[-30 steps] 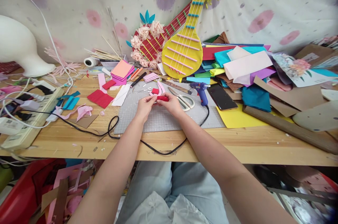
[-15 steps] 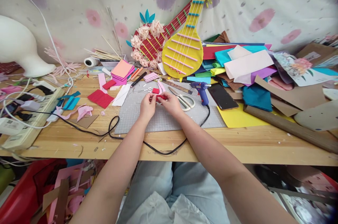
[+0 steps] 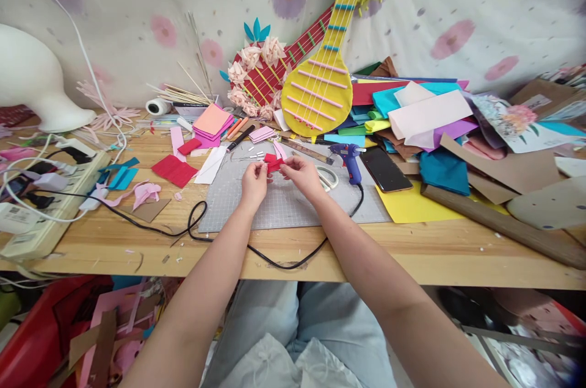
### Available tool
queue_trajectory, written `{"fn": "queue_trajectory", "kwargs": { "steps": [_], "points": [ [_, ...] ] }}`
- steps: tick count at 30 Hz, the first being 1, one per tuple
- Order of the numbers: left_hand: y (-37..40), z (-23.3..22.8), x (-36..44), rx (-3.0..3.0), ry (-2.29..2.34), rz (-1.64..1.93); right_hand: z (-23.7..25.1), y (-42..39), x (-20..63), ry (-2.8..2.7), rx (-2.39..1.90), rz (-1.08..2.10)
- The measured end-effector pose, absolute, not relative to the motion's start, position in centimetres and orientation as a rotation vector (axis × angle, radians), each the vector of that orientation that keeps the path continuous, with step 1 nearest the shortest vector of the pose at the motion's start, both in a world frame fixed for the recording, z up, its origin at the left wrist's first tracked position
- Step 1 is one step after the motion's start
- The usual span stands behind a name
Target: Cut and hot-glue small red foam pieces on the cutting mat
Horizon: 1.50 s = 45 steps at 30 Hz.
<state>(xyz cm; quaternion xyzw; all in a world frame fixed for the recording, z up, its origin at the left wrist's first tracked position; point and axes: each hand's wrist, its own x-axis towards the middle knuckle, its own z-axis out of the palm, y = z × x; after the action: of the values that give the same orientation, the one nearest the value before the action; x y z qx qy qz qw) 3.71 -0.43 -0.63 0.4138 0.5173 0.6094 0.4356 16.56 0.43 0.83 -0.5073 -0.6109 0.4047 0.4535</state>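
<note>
Between my hands is a small red piece of paper or fabric (image 3: 274, 163), pinched from both sides above the grey cutting mat (image 3: 293, 211). My left hand (image 3: 254, 183) has thumb and fingers pressed together at its left end. At the right end my right hand (image 3: 302, 176) grips it with the fingertips. White-handled scissors (image 3: 330, 179) lie beside my right hand, partly hidden by it. Pale pink strips (image 3: 279, 149) and small white bits rest on the mat beyond my fingers. A blue glue gun (image 3: 350, 162) stands farther right.
Red sheets (image 3: 174, 170) and a stack of coloured squares (image 3: 212, 121) lie left. A black cord (image 3: 274, 263) loops along the front. At the right are a phone (image 3: 386, 167) and piled coloured sheets (image 3: 428, 110). A yellow paper lute (image 3: 317, 92) leans behind; a power strip (image 3: 59, 211) sits far left.
My right hand has shifted slightly right and up, its fingers spreading a little along the red piece. More of the red piece shows between my hands, and the scissors are more covered.
</note>
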Motion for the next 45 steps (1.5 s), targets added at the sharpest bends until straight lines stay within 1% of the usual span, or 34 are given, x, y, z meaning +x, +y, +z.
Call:
{"fn": "queue_trajectory", "kwargs": {
  "steps": [2, 4, 6, 9, 13, 15, 17, 20, 23, 25, 35, 42, 45],
  "points": [
    [-0.4, -0.1, 3.5, 0.879, 1.295, 1.555, 1.9, 0.3, 18.1, -1.581, -1.4, 0.848],
    [-0.4, 0.3, 3.3, 0.747, 1.27, 1.581, 3.1, 0.0, 20.0, -1.731, -1.654, 0.557],
    [-0.4, 0.5, 3.1, 0.631, 1.225, 1.592, 3.9, -0.5, 21.5, -1.925, -1.872, 0.359],
    [-0.4, 0.8, 2.9, 0.51, 1.146, 1.595, 3.8, -1.0, 22.6, -2.158, -2.097, 0.186],
    [-0.6, 1.1, 2.9, 0.421, 1.087, 1.603, 2.6, -0.9, 22.1, -2.271, -2.185, 0.021],
    [-0.6, 1.2, 2.8, 0.392, 1.073, 1.606, 2.4, -0.5, 21.9, -2.277, -2.196, 0.003],
    [-0.5, 1.2, 2.6, 0.364, 1.056, 1.605, 2.9, -0.3, 22.0, -2.294, -2.19, 0.07],
    [-0.2, 1.0, 2.3, 0.319, 1.022, 1.605, 4.0, -0.3, 22.5, -2.236, -2.105, 0.313],
    [0.1, 0.9, 2.1, 0.268, 0.98, 1.616, 4.7, -0.9, 22.6, -2.137, -1.898, 0.612],
    [0.3, 0.8, 2.0, 0.226, 0.954, 1.619, 4.8, -1.5, 22.2, -2.137, -1.773, 0.666],
    [-0.1, 0.7, 2.2, 0.223, 0.859, 1.612, 4.2, -1.5, 18.4, -2.508, -1.622, 0.512],
    [-0.4, 0.7, 2.6, 0.197, 0.898, 1.69, 4.7, -2.2, 16.8, -2.515, -1.666, 0.215],
    [-0.5, 0.9, 2.8, 0.196, 0.917, 1.709, 4.9, -2.6, 16.5, -2.544, -1.682, 0.153]
  ]
}}
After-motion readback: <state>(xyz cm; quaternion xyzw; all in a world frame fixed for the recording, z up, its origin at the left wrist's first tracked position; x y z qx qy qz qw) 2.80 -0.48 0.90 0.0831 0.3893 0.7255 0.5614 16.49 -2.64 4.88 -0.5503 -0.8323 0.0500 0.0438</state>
